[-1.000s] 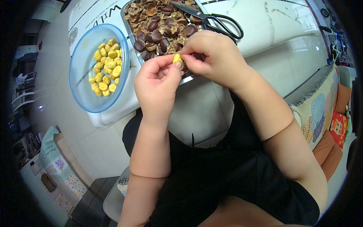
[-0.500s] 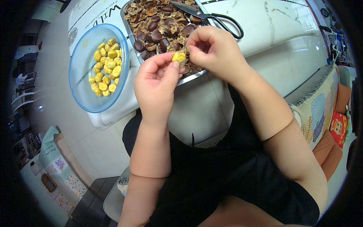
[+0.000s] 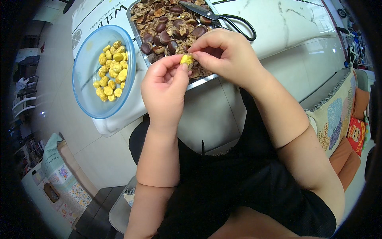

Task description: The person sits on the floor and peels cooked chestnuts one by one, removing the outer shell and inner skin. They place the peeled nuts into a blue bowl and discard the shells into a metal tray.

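Between the thumb and fingers of my left hand [image 3: 165,85] is a peeled yellow chestnut [image 3: 186,59], with some brown skin at its lower side. My right hand [image 3: 227,55] is closed in a pinch at the chestnut's right edge; whatever its fingertips grip is too small to make out. Both hands are over the near edge of a metal tray [image 3: 202,81], which holds brown chestnuts [image 3: 172,46] and torn shells [image 3: 149,14]. Left of my left hand, a clear glass bowl [image 3: 84,89] with a blue-tinted rim contains several peeled yellow chestnuts [image 3: 113,73].
Black-handled scissors [image 3: 238,26] rest across the tray's far right, blades over the shells and handles on the marble-patterned tabletop [image 3: 286,24]. A sofa with a patterned cover [image 3: 332,111] stands at the right. Pale tiled floor [image 3: 99,155] shows below the table.
My right hand has moved slightly left, bringing its fingertips from beside the chestnut onto its edge. The left hand has barely shifted and keeps its hold.
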`<state>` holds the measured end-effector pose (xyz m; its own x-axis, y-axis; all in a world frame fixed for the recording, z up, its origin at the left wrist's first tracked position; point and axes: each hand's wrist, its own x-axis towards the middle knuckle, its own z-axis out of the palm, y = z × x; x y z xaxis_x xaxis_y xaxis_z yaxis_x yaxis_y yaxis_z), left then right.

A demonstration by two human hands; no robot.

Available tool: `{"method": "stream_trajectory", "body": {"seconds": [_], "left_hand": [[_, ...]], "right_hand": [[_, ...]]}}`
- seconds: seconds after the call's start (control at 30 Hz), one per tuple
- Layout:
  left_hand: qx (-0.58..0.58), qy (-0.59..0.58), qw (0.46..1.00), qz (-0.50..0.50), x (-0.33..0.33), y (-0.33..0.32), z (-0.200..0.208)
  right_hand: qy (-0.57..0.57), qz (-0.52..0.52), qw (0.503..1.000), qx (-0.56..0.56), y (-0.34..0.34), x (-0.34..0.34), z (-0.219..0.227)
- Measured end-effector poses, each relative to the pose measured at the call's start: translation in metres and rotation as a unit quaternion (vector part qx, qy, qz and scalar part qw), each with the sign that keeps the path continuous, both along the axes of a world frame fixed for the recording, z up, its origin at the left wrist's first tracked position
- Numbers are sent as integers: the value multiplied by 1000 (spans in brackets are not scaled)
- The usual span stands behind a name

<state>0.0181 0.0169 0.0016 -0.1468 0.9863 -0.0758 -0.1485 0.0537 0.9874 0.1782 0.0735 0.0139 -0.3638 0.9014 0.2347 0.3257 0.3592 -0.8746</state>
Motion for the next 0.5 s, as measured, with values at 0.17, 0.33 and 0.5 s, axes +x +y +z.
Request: {"method": "stream_trajectory", "body": {"seconds": [0.17,0.33,0.5], "left_hand": [[40,83,996,19,3,0,-6],[71,161,984,24,3,-2,-4],[95,185,978,10,3,-1,-4]], "right_hand": [[-42,6,994,96,1,0,-3],[-52,-2,994,100,0,-2,-2],[-43,-7,995,89,1,-1,-3]]}}
